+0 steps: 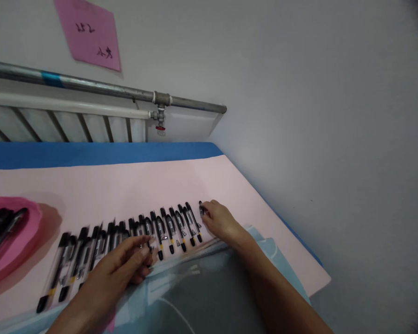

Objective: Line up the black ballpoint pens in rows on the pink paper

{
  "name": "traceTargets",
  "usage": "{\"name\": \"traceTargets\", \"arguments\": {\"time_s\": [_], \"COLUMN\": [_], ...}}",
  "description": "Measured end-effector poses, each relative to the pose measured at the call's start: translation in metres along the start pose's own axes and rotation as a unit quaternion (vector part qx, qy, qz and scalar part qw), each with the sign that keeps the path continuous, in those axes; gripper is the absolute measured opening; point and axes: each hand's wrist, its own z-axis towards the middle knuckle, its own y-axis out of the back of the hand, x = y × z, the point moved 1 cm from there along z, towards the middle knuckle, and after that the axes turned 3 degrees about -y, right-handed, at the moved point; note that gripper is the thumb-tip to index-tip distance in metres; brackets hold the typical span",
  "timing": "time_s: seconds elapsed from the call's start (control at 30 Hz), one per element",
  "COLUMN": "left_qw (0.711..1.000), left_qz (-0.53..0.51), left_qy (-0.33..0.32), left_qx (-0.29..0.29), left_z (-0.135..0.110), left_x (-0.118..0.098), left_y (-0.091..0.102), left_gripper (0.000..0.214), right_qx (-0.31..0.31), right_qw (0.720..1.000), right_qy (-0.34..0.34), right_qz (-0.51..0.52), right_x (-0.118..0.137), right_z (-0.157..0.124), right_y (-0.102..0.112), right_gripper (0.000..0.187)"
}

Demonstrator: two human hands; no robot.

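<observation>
A row of gel pens with black ends point(160, 232) lies across the pink table, and shorter clear, black-topped pieces with pale labels point(170, 223) lie between them. Small silvery clip-like bits point(178, 242) rest among the pens. My right hand point(218, 220) is past the row's right end, its fingertips pinching a short black-topped piece point(201, 208) at the tabletop. In front of the row's middle hovers my left hand point(123, 264), fingers curled inward and thumb near the index finger. A tiny shiny bit shows by those fingertips; whether it is held is unclear.
At the left edge stands a pink basin point(31, 232) with black pens in it. Light-blue cloth point(282, 260) covers my lap at the table's front edge. Behind the table run metal pipes point(107, 90) with a red-handled valve point(160, 127). A wall point(334, 162) borders the right side.
</observation>
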Motion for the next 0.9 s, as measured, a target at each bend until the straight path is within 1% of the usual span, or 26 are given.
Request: {"name": "traceTargets", "arguments": {"time_s": [0.17,0.33,0.47,0.6,0.7,0.8,0.9], "left_qw": [1.0,1.0,1.0,1.0,1.0,1.0,0.999], "left_qz": [0.009,0.008,0.003,0.001,0.006,0.002,-0.003], "left_qy": [-0.01,-0.014,-0.015,-0.013,-0.012,-0.013,-0.018], "left_qx": [-0.007,-0.012,-0.007,-0.019,-0.016,-0.012,-0.048], "left_z": [0.0,-0.001,-0.001,-0.001,-0.001,-0.002,-0.002], "left_x": [0.001,0.001,0.0,0.0,0.001,-0.002,-0.008], "left_y": [0.0,0.0,0.0,0.0,0.001,0.003,0.008], "left_gripper": [0.051,0.05,0.049,0.048,0.049,0.052,0.052], "right_qx": [-0.018,-0.001,0.017,0.023,0.014,0.004,-0.009], "right_qw": [1.0,0.999,0.997,0.997,0.997,0.996,0.997], "right_qy": [0.016,0.04,0.058,0.065,0.062,0.042,0.03], "right_qz": [0.0,0.027,0.039,0.041,0.052,0.074,0.077], "right_x": [-0.001,0.004,0.008,0.009,0.009,0.006,0.002], "right_z": [0.004,0.002,-0.001,-0.002,-0.002,0.0,0.002], "right_y": [-0.003,-0.002,-0.001,0.0,0.0,0.0,-0.002], "right_gripper": [0.027,0.029,0.023,0.019,0.016,0.015,0.015]}}
